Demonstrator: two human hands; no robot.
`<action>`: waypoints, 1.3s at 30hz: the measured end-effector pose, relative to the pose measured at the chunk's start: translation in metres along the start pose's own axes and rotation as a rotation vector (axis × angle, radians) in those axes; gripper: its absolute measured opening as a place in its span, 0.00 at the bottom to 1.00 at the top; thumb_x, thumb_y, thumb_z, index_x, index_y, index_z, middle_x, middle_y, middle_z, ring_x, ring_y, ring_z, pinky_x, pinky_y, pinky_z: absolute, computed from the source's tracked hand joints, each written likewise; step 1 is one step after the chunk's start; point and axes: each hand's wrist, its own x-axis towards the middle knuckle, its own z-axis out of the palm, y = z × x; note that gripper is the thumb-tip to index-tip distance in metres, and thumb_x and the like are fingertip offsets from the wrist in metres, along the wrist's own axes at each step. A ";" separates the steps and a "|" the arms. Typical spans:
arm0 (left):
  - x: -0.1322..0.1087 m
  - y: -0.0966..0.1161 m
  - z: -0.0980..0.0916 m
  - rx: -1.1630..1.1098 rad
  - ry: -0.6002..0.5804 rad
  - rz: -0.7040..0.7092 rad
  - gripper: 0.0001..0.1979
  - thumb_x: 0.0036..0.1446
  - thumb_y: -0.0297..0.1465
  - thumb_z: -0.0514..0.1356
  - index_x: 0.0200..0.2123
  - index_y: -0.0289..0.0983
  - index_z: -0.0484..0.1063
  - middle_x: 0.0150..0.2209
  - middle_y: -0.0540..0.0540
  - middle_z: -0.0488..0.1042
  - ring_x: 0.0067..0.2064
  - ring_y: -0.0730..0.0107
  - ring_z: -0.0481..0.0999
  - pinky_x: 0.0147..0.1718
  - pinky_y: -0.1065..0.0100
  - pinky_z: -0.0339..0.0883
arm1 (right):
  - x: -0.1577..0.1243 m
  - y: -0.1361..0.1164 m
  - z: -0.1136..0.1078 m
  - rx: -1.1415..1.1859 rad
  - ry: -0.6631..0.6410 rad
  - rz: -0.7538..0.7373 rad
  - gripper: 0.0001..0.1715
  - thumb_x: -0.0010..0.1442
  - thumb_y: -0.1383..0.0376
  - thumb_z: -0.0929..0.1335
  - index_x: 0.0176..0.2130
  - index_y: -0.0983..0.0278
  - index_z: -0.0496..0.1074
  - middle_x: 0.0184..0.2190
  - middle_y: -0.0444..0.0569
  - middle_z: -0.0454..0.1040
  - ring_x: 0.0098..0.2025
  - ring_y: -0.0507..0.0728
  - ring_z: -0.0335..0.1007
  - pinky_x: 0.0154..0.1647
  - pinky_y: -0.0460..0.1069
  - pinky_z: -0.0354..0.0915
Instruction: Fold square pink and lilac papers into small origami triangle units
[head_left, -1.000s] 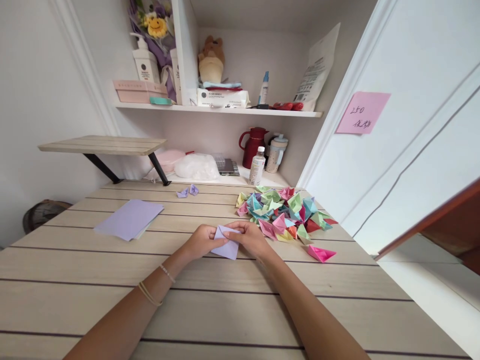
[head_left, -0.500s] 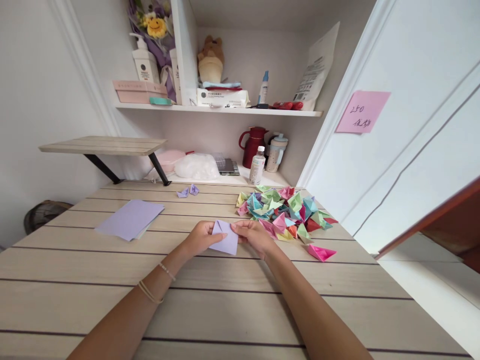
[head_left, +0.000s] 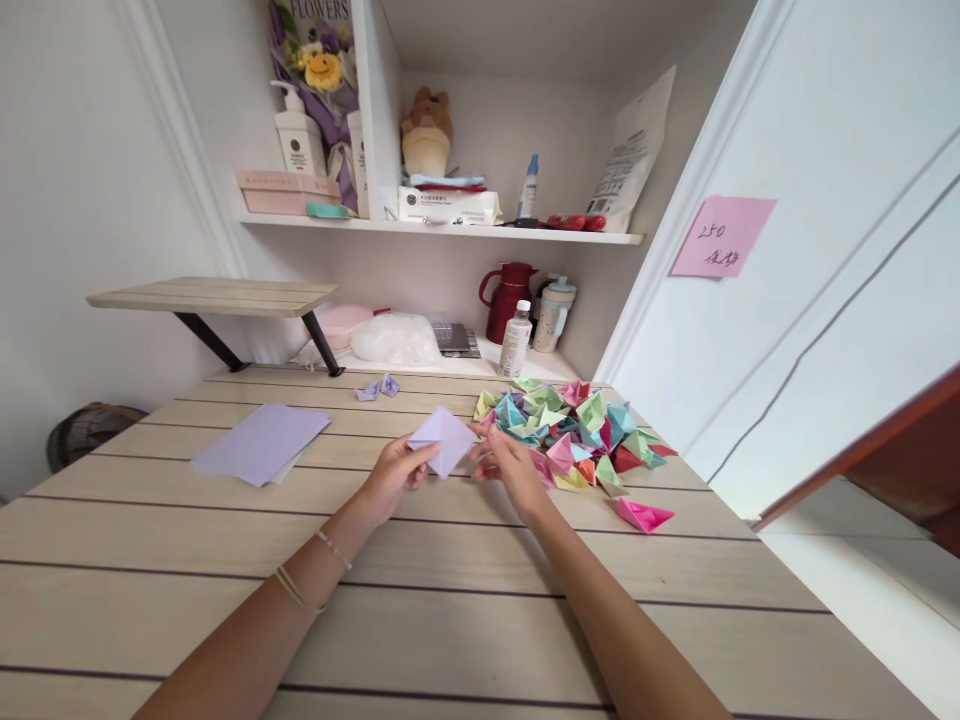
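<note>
Purple paper (head_left: 445, 438) is diamond-wise btwn my L hand (head_left: 393, 480) & R hand (head_left: 511, 470), L nearer. L pinches its lower-left edge; R's fingers, loosely spread, are just beside opp. corner, touch unclear.

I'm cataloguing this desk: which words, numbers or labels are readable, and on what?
"FLOWERS": panel behind the flowers
"250": pink note; handwriting beneath unclear
Too small or blurred: print on pump bottle, pink box, white pack, blue-capped bottle, white bag, clear bottle
</note>
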 end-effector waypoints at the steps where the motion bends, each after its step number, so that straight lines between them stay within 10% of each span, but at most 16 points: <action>1: 0.001 0.000 -0.001 -0.022 0.024 0.012 0.15 0.41 0.35 0.65 0.32 0.32 0.70 0.18 0.51 0.70 0.17 0.79 0.66 0.16 0.77 0.57 | -0.002 0.000 0.004 -0.014 -0.029 -0.013 0.28 0.49 0.47 0.65 0.42 0.64 0.71 0.23 0.44 0.70 0.18 0.48 0.64 0.19 0.44 0.61; 9: 0.006 -0.012 0.001 0.146 -0.018 0.073 0.17 0.41 0.35 0.64 0.34 0.31 0.72 0.29 0.44 0.75 0.27 0.70 0.73 0.23 0.72 0.64 | -0.010 0.011 0.023 -0.018 -0.025 -0.018 0.22 0.48 0.50 0.67 0.32 0.67 0.71 0.13 0.41 0.66 0.09 0.46 0.53 0.09 0.42 0.46; 19: 0.005 0.004 -0.015 0.184 -0.125 0.136 0.25 0.48 0.44 0.57 0.44 0.31 0.66 0.14 0.52 0.68 0.13 0.79 0.61 0.13 0.76 0.52 | -0.002 0.012 0.010 0.015 0.028 -0.030 0.21 0.44 0.51 0.69 0.31 0.66 0.70 0.16 0.44 0.71 0.11 0.48 0.59 0.10 0.43 0.55; 31: 0.008 -0.001 -0.014 0.260 -0.005 0.090 0.17 0.44 0.40 0.62 0.32 0.31 0.70 0.13 0.50 0.69 0.13 0.74 0.67 0.12 0.75 0.61 | 0.000 0.004 0.005 0.072 -0.034 0.034 0.27 0.43 0.52 0.71 0.39 0.66 0.67 0.22 0.48 0.75 0.16 0.52 0.68 0.18 0.46 0.64; 39: 0.006 -0.001 -0.008 0.023 -0.004 0.108 0.19 0.38 0.34 0.67 0.35 0.30 0.72 0.32 0.39 0.77 0.34 0.61 0.77 0.37 0.61 0.70 | 0.001 0.003 0.003 0.135 -0.031 -0.011 0.20 0.42 0.54 0.71 0.34 0.63 0.71 0.28 0.48 0.76 0.30 0.57 0.73 0.35 0.52 0.68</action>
